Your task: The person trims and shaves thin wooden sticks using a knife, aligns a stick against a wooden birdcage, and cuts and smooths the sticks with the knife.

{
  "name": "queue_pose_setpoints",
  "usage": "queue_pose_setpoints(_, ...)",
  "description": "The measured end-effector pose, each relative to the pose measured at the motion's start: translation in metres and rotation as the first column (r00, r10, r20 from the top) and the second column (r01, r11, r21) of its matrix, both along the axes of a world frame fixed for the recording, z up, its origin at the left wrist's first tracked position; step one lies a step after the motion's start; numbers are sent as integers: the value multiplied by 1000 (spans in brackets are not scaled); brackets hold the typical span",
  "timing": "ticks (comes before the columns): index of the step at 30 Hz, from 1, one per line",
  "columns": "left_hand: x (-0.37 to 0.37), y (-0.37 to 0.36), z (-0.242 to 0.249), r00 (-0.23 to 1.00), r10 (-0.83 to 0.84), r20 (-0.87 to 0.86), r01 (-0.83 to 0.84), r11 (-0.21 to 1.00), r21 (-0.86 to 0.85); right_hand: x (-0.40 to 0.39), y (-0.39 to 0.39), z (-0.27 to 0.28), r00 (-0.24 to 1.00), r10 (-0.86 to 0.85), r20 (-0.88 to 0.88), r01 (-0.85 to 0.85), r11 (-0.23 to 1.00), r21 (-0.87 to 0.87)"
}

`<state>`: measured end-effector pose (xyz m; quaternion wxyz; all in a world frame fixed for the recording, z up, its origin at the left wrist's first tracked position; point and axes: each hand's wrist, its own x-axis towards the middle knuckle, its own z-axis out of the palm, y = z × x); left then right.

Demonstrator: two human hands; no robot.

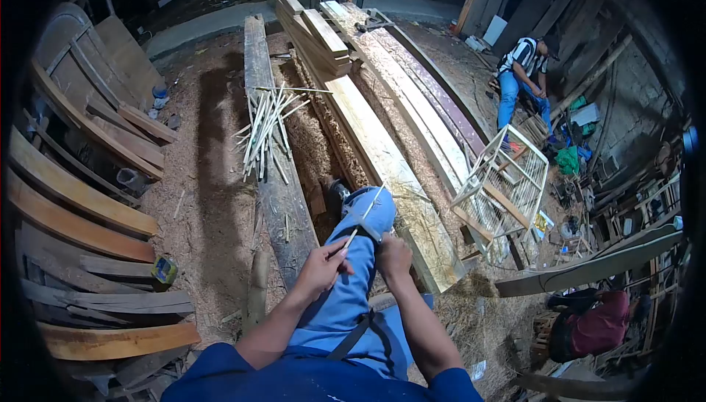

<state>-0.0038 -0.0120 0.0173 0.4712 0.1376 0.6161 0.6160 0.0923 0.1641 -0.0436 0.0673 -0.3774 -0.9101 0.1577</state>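
Note:
My left hand (323,266) pinches a thin pale wooden stick (372,204), which slants up across my raised knee. Beside it, my right hand (395,256) is closed in a fist against the knee; what it holds, if anything, is hidden. A greyish pad or cloth (365,227) lies over the knee under the stick. Just ahead on the left, a loose pile of similar thin sticks (266,126) rests across a dark weathered plank (282,207).
Long pale beams (382,141) run away from me, with stacked boards (326,38) on them. A slatted wooden frame (507,181) stands at right. Curved planks (88,236) line the left. One person (523,78) sits far right; another in dark red (599,325) is nearer.

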Motion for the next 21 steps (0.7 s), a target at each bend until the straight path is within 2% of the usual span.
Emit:
queue_pose_setpoints(3, -7, 18, 1, 999, -34, 25, 32, 999, 42, 10, -9, 8, 1000, 24, -10, -24, 1000, 12)
queue_pose_setpoints(9, -5, 29, -4, 995, -22, 96, 27, 998, -58, 9, -2, 2, 999, 33, -18, -33, 999, 10)
queue_pose_setpoints(11, -2, 26, -7, 997, -27, 78, 32, 998, -61, 8, -1, -5, 998, 33, -52, -29, 997, 74)
queue_pose_setpoints(16, 0, 23, -12, 998, 23, -51, -24, 1000, -19, -2, -5, -14, 999, 7, -36, -4, 997, 78)
queue_pose_setpoints(21, 1, 15, -10, 995, 59, -84, -61, 998, -23, -9, -7, -15, 998, 14, -55, -10, 997, 75)
